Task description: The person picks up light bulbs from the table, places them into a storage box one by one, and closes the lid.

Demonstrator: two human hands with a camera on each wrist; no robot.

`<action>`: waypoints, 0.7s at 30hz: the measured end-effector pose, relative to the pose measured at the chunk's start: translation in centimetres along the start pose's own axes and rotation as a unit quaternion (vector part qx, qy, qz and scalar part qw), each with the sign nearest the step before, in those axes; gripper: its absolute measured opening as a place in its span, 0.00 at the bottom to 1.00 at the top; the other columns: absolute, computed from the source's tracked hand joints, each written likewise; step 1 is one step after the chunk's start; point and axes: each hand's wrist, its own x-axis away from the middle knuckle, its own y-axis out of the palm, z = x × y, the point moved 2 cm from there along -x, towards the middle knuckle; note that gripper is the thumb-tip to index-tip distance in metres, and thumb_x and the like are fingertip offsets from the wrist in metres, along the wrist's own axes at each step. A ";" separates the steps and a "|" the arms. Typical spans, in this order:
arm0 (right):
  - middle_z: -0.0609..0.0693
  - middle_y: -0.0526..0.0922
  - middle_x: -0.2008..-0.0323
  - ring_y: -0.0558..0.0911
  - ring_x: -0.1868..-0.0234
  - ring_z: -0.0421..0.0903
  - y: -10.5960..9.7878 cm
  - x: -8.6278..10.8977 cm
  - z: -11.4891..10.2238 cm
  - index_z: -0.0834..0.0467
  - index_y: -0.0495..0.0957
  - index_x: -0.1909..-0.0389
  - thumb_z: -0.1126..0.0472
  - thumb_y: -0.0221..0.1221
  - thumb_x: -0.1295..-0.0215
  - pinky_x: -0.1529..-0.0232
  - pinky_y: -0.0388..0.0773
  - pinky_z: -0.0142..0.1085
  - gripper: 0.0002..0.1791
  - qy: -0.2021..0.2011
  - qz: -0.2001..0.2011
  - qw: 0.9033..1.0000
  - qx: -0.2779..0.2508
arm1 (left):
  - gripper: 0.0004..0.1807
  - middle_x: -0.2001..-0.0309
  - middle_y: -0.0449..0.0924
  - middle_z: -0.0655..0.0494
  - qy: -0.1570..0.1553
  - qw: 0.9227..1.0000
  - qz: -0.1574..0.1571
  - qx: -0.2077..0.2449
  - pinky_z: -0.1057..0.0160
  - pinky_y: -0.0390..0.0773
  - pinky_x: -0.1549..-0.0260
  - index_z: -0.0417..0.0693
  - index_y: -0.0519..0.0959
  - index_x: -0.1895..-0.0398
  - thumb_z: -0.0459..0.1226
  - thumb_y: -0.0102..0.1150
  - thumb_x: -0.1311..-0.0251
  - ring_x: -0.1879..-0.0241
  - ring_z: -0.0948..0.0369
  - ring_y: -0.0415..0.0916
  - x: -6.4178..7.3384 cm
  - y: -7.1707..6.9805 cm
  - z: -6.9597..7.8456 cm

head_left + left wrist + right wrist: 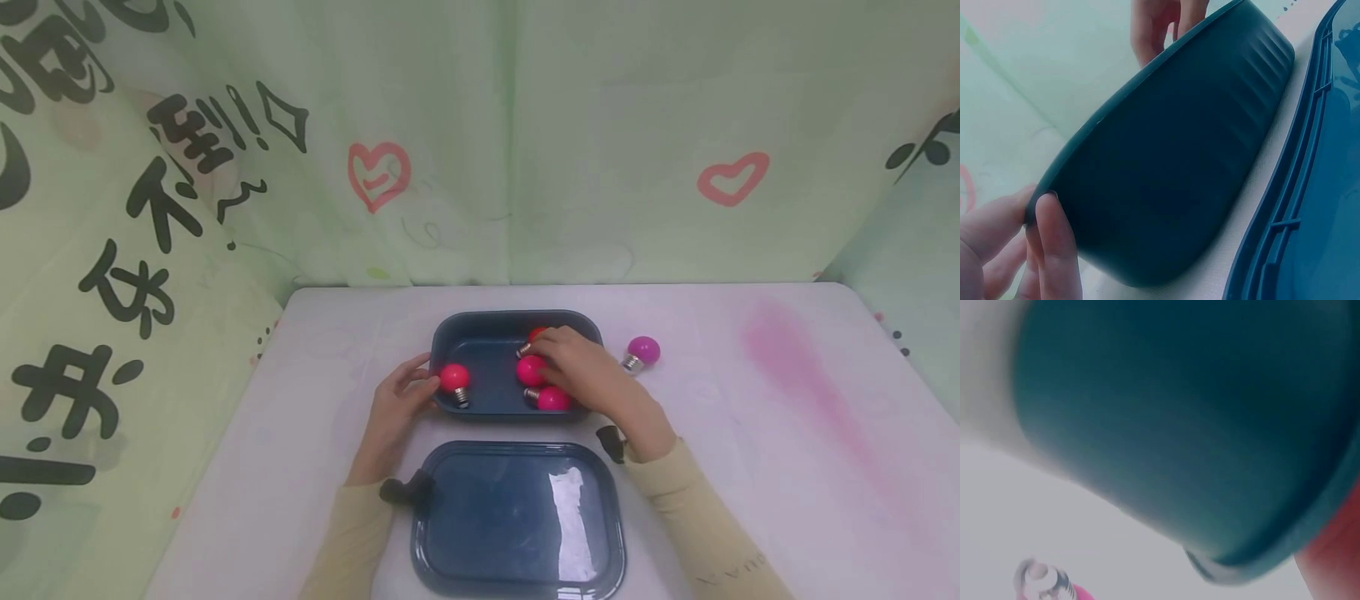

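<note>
Lid, then a tray of bulbs toward the worktop's far edge
Left hand's grip pinches the tray; right hand is over bulbs, grip impossible to tell; purple bulb lies outside, right.

My head view faces forward and down from the near side.
Close in, both wrist views share the outside of the tray.

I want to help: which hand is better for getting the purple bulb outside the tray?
Probably the right hand: it's much nearer the purple bulb. The left hand holds the opposite end of the tray.
</note>
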 end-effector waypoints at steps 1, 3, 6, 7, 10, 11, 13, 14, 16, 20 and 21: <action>0.56 0.82 0.51 0.79 0.47 0.54 -0.2 0.1 0.0 0.60 0.82 0.49 0.64 0.71 0.45 0.44 0.79 0.47 0.21 0.002 0.001 1.000 -0.002 | 0.25 0.48 0.73 0.47 0.000 1.000 0.000 0.002 0.64 0.82 0.55 0.58 0.76 0.38 0.42 0.68 0.39 0.55 0.53 0.79 0.0 0.0 0.0; 0.57 0.82 0.51 0.79 0.46 0.55 -0.5 0.3 0.1 0.60 0.82 0.48 0.64 0.72 0.45 0.45 0.80 0.48 0.22 0.008 0.002 1.000 -0.003 | 0.24 0.48 0.73 0.47 0.001 1.000 0.001 0.002 0.64 0.82 0.55 0.58 0.77 0.38 0.42 0.68 0.39 0.55 0.53 0.79 0.0 0.0 0.0; 0.57 0.81 0.50 0.79 0.46 0.55 -1.0 0.6 0.3 0.61 0.82 0.48 0.63 0.73 0.47 0.47 0.81 0.48 0.23 0.022 -0.001 1.000 0.002 | 0.25 0.49 0.73 0.47 0.002 1.000 0.002 0.003 0.64 0.82 0.56 0.57 0.76 0.38 0.42 0.68 0.39 0.56 0.54 0.79 0.0 0.0 0.0; 0.58 0.81 0.50 0.79 0.45 0.55 -1.1 0.7 0.3 0.61 0.81 0.48 0.63 0.73 0.47 0.48 0.81 0.48 0.24 0.025 -0.002 1.000 0.005 | 0.25 0.49 0.73 0.47 0.003 1.000 0.002 0.004 0.64 0.82 0.56 0.56 0.76 0.37 0.42 0.68 0.39 0.56 0.54 0.78 -0.1 0.0 0.0; 0.58 0.81 0.50 0.79 0.46 0.55 -1.5 1.0 0.5 0.61 0.81 0.48 0.64 0.74 0.48 0.48 0.82 0.47 0.25 0.027 -0.001 1.000 0.009 | 0.26 0.49 0.73 0.47 0.004 1.000 0.002 0.007 0.64 0.82 0.57 0.55 0.76 0.37 0.42 0.68 0.39 0.56 0.54 0.78 -0.1 0.0 -0.1; 0.58 0.81 0.51 0.79 0.46 0.55 -1.7 1.1 0.6 0.62 0.81 0.48 0.64 0.74 0.48 0.48 0.82 0.47 0.25 0.025 0.000 1.000 0.010 | 0.26 0.49 0.73 0.47 0.004 1.000 0.001 0.009 0.64 0.82 0.57 0.56 0.76 0.37 0.41 0.68 0.39 0.56 0.54 0.78 -0.1 0.0 -0.1; 0.57 0.81 0.51 0.79 0.47 0.55 -1.9 1.3 0.8 0.62 0.81 0.48 0.65 0.73 0.48 0.47 0.81 0.46 0.24 0.023 0.002 1.000 0.011 | 0.25 0.50 0.74 0.47 0.004 1.000 0.001 0.010 0.64 0.83 0.56 0.56 0.76 0.38 0.42 0.68 0.39 0.56 0.54 0.78 -0.1 -0.1 -0.1; 0.57 0.81 0.51 0.79 0.47 0.55 -2.0 1.4 0.8 0.62 0.81 0.49 0.66 0.73 0.48 0.47 0.81 0.46 0.24 0.023 0.003 1.000 0.011 | 0.25 0.50 0.74 0.47 0.003 1.000 0.001 0.010 0.64 0.83 0.56 0.56 0.76 0.38 0.42 0.68 0.39 0.56 0.54 0.79 -0.1 -0.1 -0.1; 0.57 0.81 0.51 0.79 0.46 0.54 -2.3 1.6 1.0 0.63 0.81 0.48 0.66 0.73 0.48 0.46 0.81 0.47 0.24 0.029 0.000 1.000 0.011 | 0.26 0.50 0.73 0.47 0.007 1.000 -0.001 0.006 0.64 0.83 0.56 0.55 0.76 0.37 0.42 0.67 0.39 0.56 0.54 0.79 -0.1 0.0 -0.1; 0.58 0.81 0.50 0.78 0.44 0.56 -2.6 2.1 1.4 0.64 0.80 0.47 0.66 0.72 0.47 0.45 0.80 0.49 0.24 0.042 -0.007 0.999 0.012 | 0.26 0.50 0.74 0.46 0.008 1.000 -0.001 0.003 0.64 0.83 0.56 0.55 0.75 0.36 0.42 0.67 0.39 0.57 0.54 0.79 0.0 0.0 0.0; 0.59 0.81 0.50 0.78 0.44 0.57 -2.7 2.2 1.6 0.64 0.80 0.47 0.67 0.72 0.46 0.45 0.80 0.49 0.24 0.043 -0.008 0.999 0.014 | 0.26 0.50 0.74 0.46 0.008 1.000 -0.001 0.002 0.64 0.83 0.56 0.55 0.75 0.37 0.42 0.67 0.39 0.58 0.54 0.79 0.0 0.0 0.0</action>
